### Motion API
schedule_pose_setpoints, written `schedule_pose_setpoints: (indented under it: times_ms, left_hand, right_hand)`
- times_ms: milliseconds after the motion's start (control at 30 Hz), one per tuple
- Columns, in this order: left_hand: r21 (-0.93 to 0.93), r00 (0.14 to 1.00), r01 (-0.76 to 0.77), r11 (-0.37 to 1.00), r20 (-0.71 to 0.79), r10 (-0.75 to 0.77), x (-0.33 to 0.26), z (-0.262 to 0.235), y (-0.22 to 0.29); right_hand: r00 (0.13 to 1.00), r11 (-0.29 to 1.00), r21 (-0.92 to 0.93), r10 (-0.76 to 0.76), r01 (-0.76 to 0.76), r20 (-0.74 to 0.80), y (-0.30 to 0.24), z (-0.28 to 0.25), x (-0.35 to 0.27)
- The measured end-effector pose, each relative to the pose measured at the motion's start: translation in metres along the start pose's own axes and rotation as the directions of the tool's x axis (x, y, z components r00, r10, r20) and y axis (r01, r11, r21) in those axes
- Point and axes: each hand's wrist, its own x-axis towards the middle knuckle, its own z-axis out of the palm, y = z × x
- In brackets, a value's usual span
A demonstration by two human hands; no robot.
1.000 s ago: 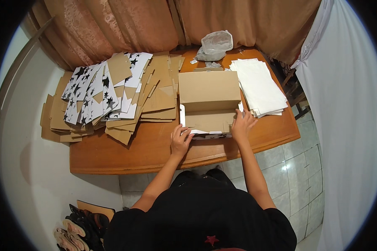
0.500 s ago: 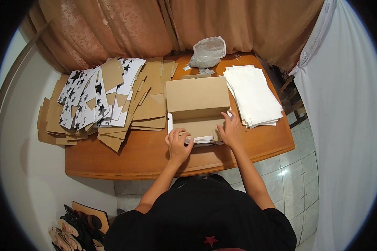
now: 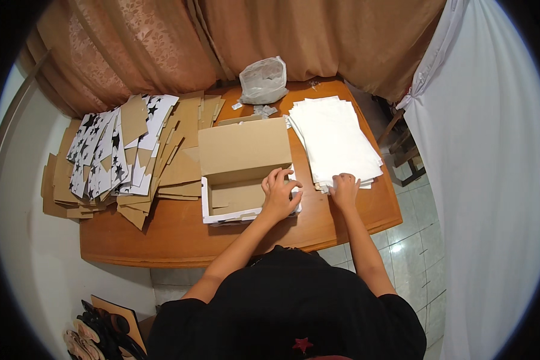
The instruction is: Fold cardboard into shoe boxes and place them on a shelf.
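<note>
An open cardboard box point(image 3: 246, 143) stands on the wooden table in front of me, brown inside with white edges, its lid raised at the back. My left hand point(image 3: 278, 195) is over the box's right end, fingers curved and apart. To the right of the box lies a stack of white paper sheets point(image 3: 336, 141). My right hand point(image 3: 344, 191) rests at the near edge of this stack, its bent fingertips on the paper and slightly apart. No sheet is lifted from the stack.
Flattened cardboard boxes point(image 3: 117, 153), some white with black stars, are piled at the left. Behind the box sits a translucent plastic bag point(image 3: 263, 81) with small packets point(image 3: 264, 110) beside it. Shoes point(image 3: 99, 333) stand on the floor at lower left. A white cloth point(image 3: 480, 150) hangs at the right.
My right hand has left the box's right end and moved to the paper stack. My left hand has crossed from the box's near left to its right end. The view has turned right.
</note>
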Motion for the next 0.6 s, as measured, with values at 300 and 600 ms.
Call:
schedule_pose_setpoints:
  times_ms: [300,600]
  left_hand:
    - [-0.147,0.997,0.074,0.986,-0.002,-0.076,0.043,0.034,-0.005]
    - [-0.542,0.544,0.836,0.081,0.802,-0.247,0.093,0.089,-0.024]
  right_hand:
    - [0.974,0.960,0.276,0.013,0.052,-0.227,0.016,-0.004,0.008]
    - [0.916,0.796,0.593,0.139,0.123,-0.376,0.004,-0.046,0.026]
